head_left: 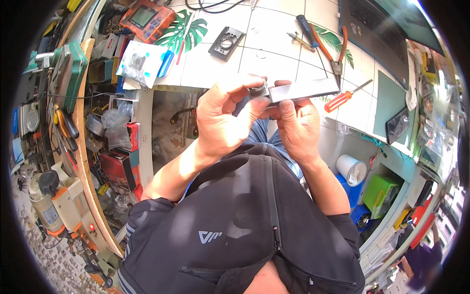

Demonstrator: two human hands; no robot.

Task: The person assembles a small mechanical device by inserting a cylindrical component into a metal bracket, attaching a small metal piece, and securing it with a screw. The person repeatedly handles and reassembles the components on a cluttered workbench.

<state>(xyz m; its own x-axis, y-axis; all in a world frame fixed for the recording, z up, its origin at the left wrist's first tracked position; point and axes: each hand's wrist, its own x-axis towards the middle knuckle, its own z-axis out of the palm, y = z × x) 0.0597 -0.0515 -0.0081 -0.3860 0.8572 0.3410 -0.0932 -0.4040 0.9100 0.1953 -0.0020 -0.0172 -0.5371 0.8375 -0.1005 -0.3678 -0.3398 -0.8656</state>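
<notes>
Above the table's near edge, my left hand (220,117) pinches a small dark round piece (257,90) between thumb and fingers. My right hand (298,125) is closed around a long flat bar (306,89) with a bright silvery face and dark sides. The round piece is against the bar's left end; whether the two are joined I cannot tell. Farther off on the white tiled tabletop (274,54) lies a black rectangular plate (226,43) with a ring in its middle. An orange-handled screwdriver (339,101) rests to the right of my right hand.
Orange-handled pliers (337,63), a blue-handled screwdriver (307,30) and a small brass-coloured tool (300,42) lie at the back right. Beyond is a laptop (377,39); a phone (397,125) lies at right. An orange device (147,19) stands back left, a key-cutting machine (58,206) lower left.
</notes>
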